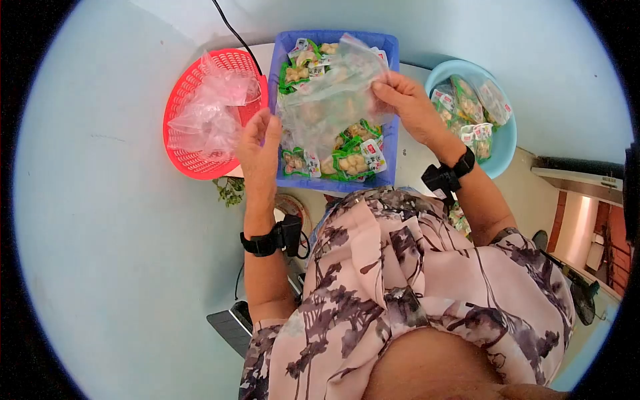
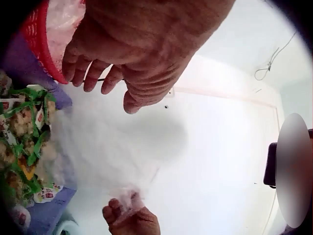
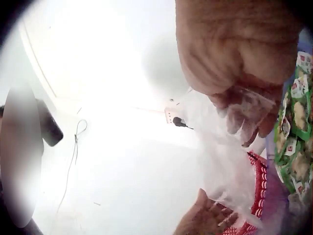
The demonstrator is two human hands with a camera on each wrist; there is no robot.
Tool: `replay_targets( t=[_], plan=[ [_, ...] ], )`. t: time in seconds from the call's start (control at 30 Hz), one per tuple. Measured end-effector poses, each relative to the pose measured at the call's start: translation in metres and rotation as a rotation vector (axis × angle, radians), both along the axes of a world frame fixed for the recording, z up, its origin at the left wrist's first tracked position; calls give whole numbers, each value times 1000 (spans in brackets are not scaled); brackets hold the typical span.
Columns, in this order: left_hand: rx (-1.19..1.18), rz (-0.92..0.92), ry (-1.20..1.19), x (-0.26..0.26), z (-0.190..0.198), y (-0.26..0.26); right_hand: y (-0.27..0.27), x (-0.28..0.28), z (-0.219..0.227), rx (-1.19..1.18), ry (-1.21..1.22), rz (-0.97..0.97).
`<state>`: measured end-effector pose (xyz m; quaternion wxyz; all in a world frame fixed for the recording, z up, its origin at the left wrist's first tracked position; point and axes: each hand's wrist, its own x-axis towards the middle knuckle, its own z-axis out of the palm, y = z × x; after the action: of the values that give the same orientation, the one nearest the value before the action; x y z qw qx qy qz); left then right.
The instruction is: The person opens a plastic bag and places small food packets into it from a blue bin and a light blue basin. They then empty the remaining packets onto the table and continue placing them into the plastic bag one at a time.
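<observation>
My right hand pinches a clear plastic zip bag by its right side and holds it over the blue crate. The bag hangs flat and see-through, looking empty. My left hand is just beyond the bag's left edge, beside the red basket, its fingers loosely extended with nothing between them. In the right wrist view the bag stretches down from the right hand's fingertips toward the left hand. Several small green-and-clear food packets fill the crate beneath, partly hidden by the bag.
The red plastic basket at the left holds a heap of clear bags. To the right, a light blue basin contains several filled bags of packets. A black cable runs down behind the red basket.
</observation>
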<state>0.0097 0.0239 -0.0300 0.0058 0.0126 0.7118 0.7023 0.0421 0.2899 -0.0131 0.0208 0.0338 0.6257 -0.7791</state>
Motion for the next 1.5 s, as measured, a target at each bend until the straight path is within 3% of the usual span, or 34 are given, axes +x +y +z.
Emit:
replay_targets(
  t=[0.17,0.27,0.47,0.67,0.77,0.87,1.07,1.3,1.5],
  plan=[
    [287,-111,-299,12,-12,4,8,6,-4,-121,-3,33],
    [298,-106,-255,5,-29,5,7,9,-6,-88,-22,39],
    [423,175,-185,-3,-18,7,15,13,-9,19,-79,30],
    [497,66,-154,-2,-19,2,20,18,-18,-81,-170,12],
    [567,37,-351,9,15,16,22,17,-21,-119,-166,-6],
    [516,-100,-487,11,-2,12,22,16,-26,-148,-155,-65],
    [366,-241,-435,19,-30,10,23,16,-31,-218,-152,-124],
    [329,-202,-398,18,-37,-15,41,13,-42,-177,-164,-215],
    [259,-212,-561,24,-29,-18,39,16,-44,-199,-172,-115]
  ],
)
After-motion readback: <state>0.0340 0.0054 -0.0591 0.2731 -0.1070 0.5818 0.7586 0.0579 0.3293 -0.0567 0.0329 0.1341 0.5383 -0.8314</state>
